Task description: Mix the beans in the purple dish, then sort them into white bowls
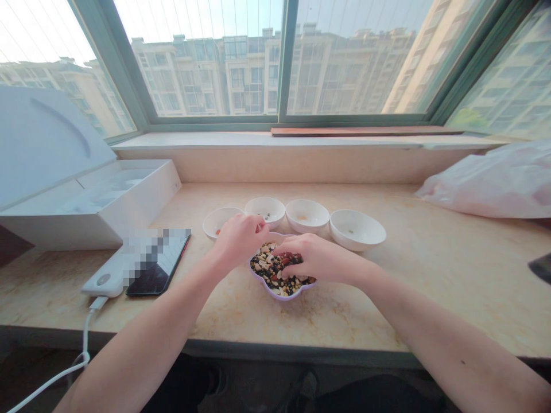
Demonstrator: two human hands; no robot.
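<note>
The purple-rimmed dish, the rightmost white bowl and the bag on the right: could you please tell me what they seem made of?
Purple-rimmed dish: probably smooth plastic, judging by its thin, evenly coloured, lobed rim. Rightmost white bowl: smooth and white, ceramic or plastic; I can't tell. Bag: likely thin plastic film, being translucent and crinkled.

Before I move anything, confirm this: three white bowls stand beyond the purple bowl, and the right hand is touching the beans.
The count is wrong: the head view shows four white bowls beyond the purple bowl. The right hand is touching the beans.
</note>
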